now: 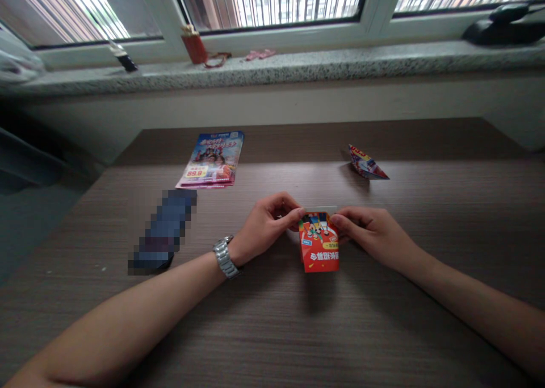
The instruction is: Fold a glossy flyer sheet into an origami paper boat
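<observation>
Red printed leaflet (321, 253) apparently raised above surface (255, 334), whitish layer showing along its top edge. Left hand (272, 220) pinches upper left side, right hand (369, 229) pinches upper right—thumbs on near face. For clean handling, probably best: line up layer edges before pressing any crease; keep both pinches light, level. Folded paper piece (366, 165) rests beyond right hand, flyer stack (215, 158) beyond left—both well apart from leaflet.
</observation>
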`<state>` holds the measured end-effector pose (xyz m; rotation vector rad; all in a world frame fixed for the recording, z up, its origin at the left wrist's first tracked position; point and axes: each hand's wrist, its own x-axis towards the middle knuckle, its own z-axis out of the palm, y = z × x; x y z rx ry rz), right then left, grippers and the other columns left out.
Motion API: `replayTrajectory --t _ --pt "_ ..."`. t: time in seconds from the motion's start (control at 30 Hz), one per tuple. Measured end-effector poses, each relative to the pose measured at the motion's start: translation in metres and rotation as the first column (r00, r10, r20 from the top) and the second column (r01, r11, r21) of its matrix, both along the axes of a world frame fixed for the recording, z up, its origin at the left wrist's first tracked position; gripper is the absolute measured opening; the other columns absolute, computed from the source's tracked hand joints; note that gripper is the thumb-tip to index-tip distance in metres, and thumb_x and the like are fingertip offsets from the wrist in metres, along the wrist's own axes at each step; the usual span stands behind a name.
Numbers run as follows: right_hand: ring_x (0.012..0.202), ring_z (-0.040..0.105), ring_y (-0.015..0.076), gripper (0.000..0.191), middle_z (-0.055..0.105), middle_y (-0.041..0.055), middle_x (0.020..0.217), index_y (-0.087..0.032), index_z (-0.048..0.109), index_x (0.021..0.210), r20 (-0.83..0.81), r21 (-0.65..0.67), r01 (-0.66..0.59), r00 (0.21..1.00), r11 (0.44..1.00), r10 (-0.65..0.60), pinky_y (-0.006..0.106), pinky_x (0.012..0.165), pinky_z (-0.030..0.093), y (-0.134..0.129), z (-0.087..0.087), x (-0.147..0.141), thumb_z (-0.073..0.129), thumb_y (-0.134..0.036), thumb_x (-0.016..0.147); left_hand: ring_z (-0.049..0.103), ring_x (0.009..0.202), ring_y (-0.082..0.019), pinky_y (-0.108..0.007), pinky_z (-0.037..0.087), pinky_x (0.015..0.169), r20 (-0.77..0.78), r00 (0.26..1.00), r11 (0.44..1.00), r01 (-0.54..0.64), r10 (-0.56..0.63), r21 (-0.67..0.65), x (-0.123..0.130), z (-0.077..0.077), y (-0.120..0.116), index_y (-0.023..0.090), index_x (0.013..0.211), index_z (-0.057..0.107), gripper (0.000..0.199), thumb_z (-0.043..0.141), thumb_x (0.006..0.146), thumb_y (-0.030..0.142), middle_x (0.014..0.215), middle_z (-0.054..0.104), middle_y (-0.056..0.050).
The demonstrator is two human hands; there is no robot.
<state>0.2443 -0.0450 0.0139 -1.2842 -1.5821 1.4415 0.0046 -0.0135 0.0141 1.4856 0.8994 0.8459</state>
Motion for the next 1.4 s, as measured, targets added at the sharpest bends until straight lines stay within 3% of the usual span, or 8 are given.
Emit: replayTrajectory --t 0.33,0.77,1.03,1.4 --pt "0.078 0.074 0.0214 0.042 0.077 0.0044 0.085 -0.02 0.074 0.087 -0.019 -0.009 0.064 0.998 0.998 -0.064 0.031 0.071 0.061 0.0022 -0.006 -0.002 0.062 -0.061 0.089 0.064 0.069 -0.009 -0.016 0.052 0.061 0.019 0.999 1.0 0.025 -0.026 0.018 -0.0001 -0.0016 0.0007 0.014 0.087 0.065 0.021 0.072 0.091 0.033 0.079 0.068 -0.001" --pt "0.068 0.065 0.0167 0.04 0.07 0.0016 0.073 -0.02 0.07 0.078 0.165 0.187 0.031 0.984 0.982 -0.062 0.025 0.06 0.05 0.002 0.0004 0.0021 0.055 -0.051 0.097 0.062 0.068 -0.008 -0.017 0.05 0.062 -0.046 0.997 0.996 0.063 -0.06 0.067 0.0 -0.0019 0.0005 0.014 0.088 0.068 0.021 0.072 0.091 0.034 0.079 0.068 0.0" --pt "0.075 0.074 0.0207 0.043 0.077 0.0041 0.083 -0.021 0.074 0.083 -0.052 -0.045 0.113 0.992 0.993 -0.115 0.03 0.069 0.061 0.0034 -0.0046 -0.0012 0.066 -0.063 0.086 0.064 0.068 -0.009 -0.016 0.052 0.061 0.022 1.0 1.0 0.007 -0.007 0.022 0.0009 -0.0008 0.0003 0.014 0.087 0.063 0.023 0.072 0.091 0.035 0.078 0.067 0.0" --pt "0.084 0.076 0.0243 0.04 0.08 0.0054 0.089 -0.02 0.076 0.09 0.001 -0.068 0.024 1.0 0.997 -0.024 0.035 0.078 0.064 0.0015 -0.0022 0.0005 0.068 -0.059 0.087 0.065 0.069 -0.009 -0.018 0.057 0.064 0.031 0.999 1.0 -0.027 0.027 -0.013 -0.0001 -0.0053 0.0015 0.014 0.089 0.062 0.026 0.073 0.09 0.038 0.08 0.067 0.0"
